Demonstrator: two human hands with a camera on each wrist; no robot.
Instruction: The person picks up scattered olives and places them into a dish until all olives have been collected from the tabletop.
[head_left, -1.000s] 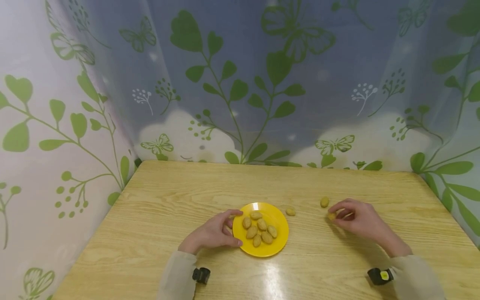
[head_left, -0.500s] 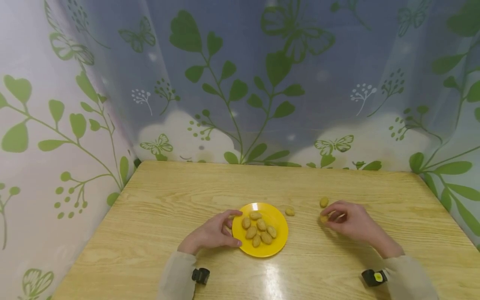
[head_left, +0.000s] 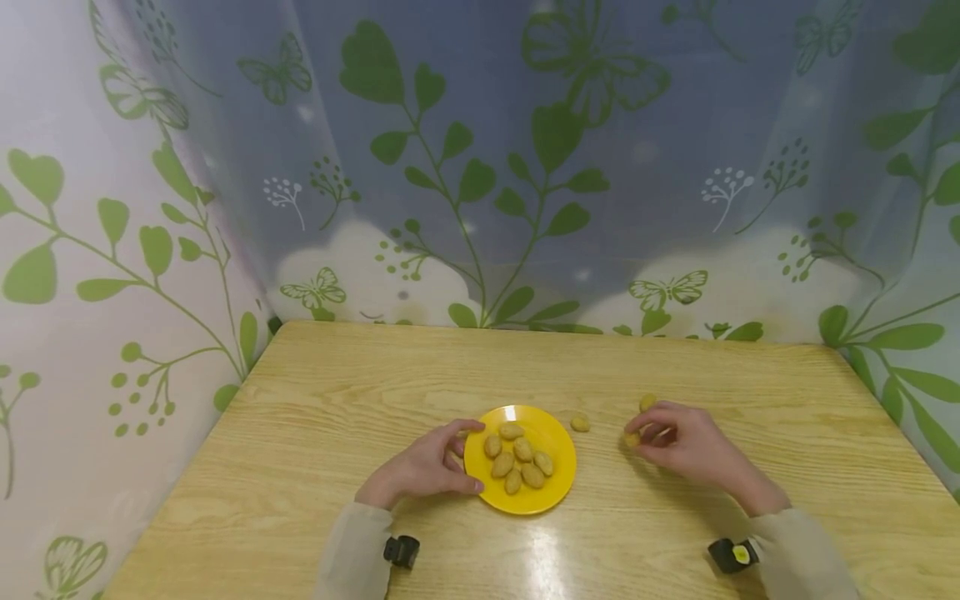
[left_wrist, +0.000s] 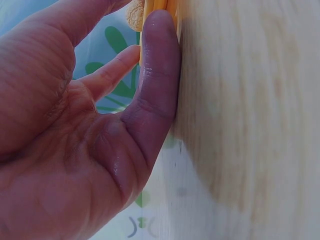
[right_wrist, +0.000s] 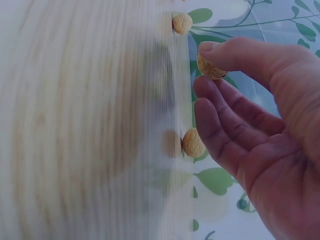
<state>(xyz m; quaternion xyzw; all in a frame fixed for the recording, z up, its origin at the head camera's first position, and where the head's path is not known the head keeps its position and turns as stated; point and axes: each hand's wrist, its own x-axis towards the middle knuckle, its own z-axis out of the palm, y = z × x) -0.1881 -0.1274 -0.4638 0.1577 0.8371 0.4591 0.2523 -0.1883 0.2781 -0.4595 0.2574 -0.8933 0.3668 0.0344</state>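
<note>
My left hand (head_left: pixel 423 463) grips the left rim of a round yellow plate (head_left: pixel 561 487), thumb at the near side and fingers at the far side. Several tan, wrinkled walnuts (head_left: pixel 502 464) lie on it in a loose cluster. To the right, my right hand (head_left: pixel 690 446) pinches one walnut (right_wrist: pixel 213 68) between thumb and fingertips, above the tabletop. Just behind those fingers sits another walnut (head_left: pixel 647 402), partly hidden by them. A further loose walnut (head_left: pixel 581 423) rests on the table close to the plate's right side.
The light wooden table (head_left: pixel 360 375) spans the area under both hands. A patterned curtain (head_left: pixel 480 167) with leaves and butterflies stands along its back edge and continues at the sides. Black wrist cameras (head_left: pixel 402 552) are strapped over both sleeves.
My right hand has moved left toward the plate with the pinched walnut, and its fingers now overlap the walnut behind. The left hand and plate have stayed in place.
</note>
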